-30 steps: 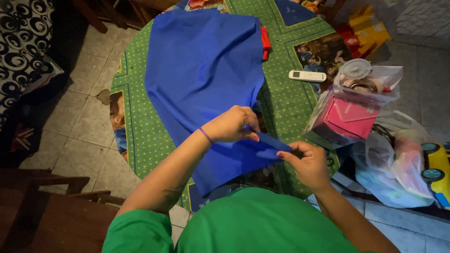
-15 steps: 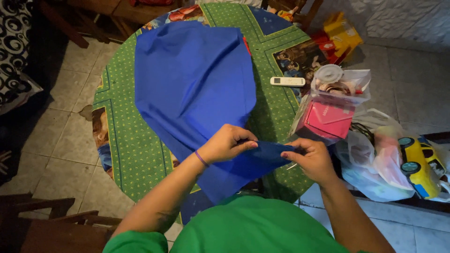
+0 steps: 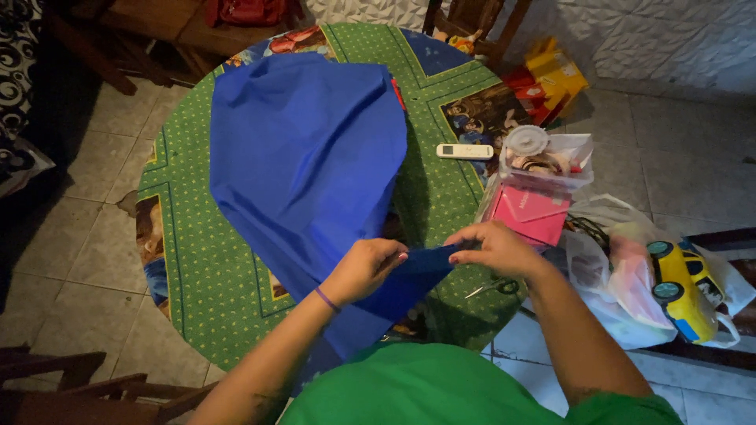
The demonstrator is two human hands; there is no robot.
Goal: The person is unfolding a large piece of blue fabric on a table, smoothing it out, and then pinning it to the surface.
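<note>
my own green shirt (image 3: 441, 389) fills the bottom edge and hides the near rim of the round surface (image 3: 197, 260), along with the lowest part of the blue fabric (image 3: 307, 157) that hangs off toward me. my left hand (image 3: 364, 270) has its grip closed on the fabric's near edge, fingers curled over it, though the fingertips themselves are tucked behind the cloth and hard to see. my right hand (image 3: 498, 248) pinches the same folded strip just beside the left, grip narrow, thumb and fingers pressed together on the blue corner. the rest of the fabric spreads away from me across the green patterned cloth that covers the surface, and something red peeks out at its far right edge, too hidden to name. a pair of scissors (image 3: 490, 289) lies under my right wrist, half in shadow. a white remote (image 3: 465, 151) rests flat near the far right of the surface. at the right rim a clear plastic tub (image 3: 579, 167) holds a round lidded container and small bits i cannot make out, and a pink box (image 3: 529, 214) leans against it. on the floor beside it, plastic bags (image 3: 622, 299) sit bunched, their contents blurred, with a yellow toy car (image 3: 683, 287) on top. the upper corners are dark and the furniture there is cut off.
</note>
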